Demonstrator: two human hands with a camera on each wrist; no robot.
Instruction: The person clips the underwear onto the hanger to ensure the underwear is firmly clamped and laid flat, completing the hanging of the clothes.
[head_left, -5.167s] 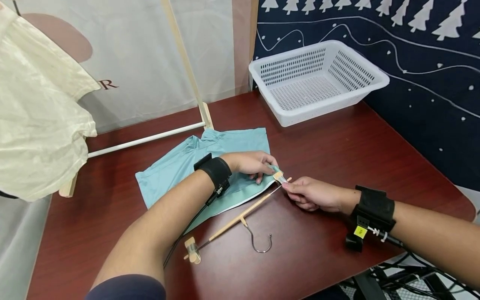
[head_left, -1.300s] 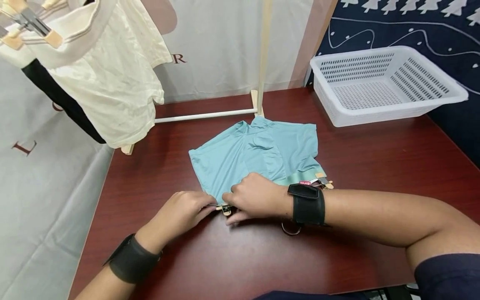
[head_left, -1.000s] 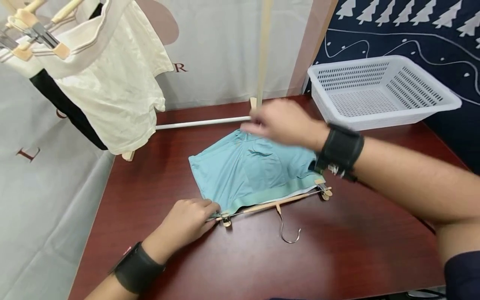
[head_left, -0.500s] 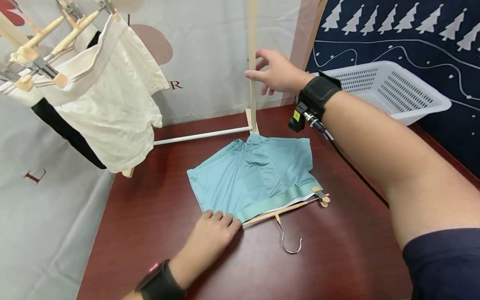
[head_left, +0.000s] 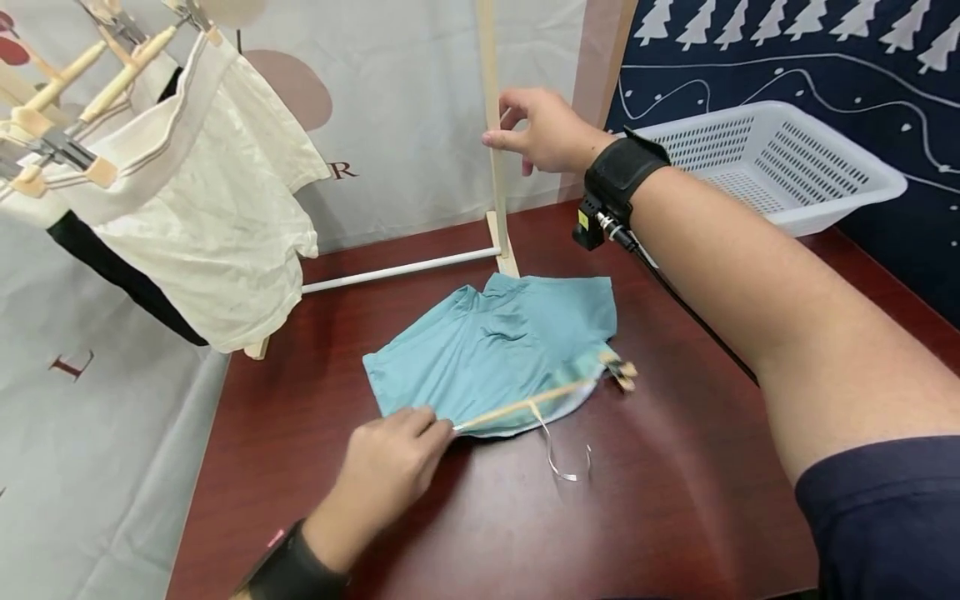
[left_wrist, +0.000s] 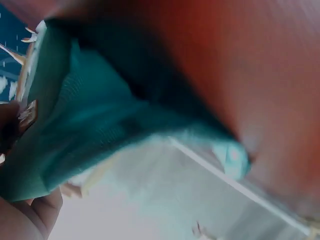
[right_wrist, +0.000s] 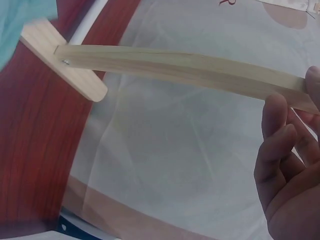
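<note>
Teal shorts (head_left: 498, 358) lie on the dark red worktop (head_left: 675, 467), clipped along the waistband to a wooden clip hanger (head_left: 525, 406) whose metal hook (head_left: 564, 454) points toward the person. The near edge of the garment is raised slightly off the wood, and the hanger bar runs at a slant from lower left to upper right, ending in a clip (head_left: 619, 372) at the right corner of the waistband.

The left hand (head_left: 393, 467) grips the left end of the hanger, fingers curled around the clip and the fabric there. In the left wrist view the teal cloth (left_wrist: 100, 120) fills most of the picture, blurred, with part of a clip (left_wrist: 27, 114) just beside the fingers.

The right hand (head_left: 543, 132) is up at the upright wooden post (head_left: 491, 133) of the drying rack, well apart from the shorts. Its thumb and fingers close around the post. From the right wrist view the fingers (right_wrist: 280, 135) lie against the post (right_wrist: 175, 67), which runs down to the wooden foot (right_wrist: 62, 65) on the worktop.

A cream garment (head_left: 202, 208) hangs from clip hangers at the left of the rack. A white perforated basket (head_left: 780, 162) sits at the far right of the worktop, against a dark blue backdrop printed with white trees.
</note>
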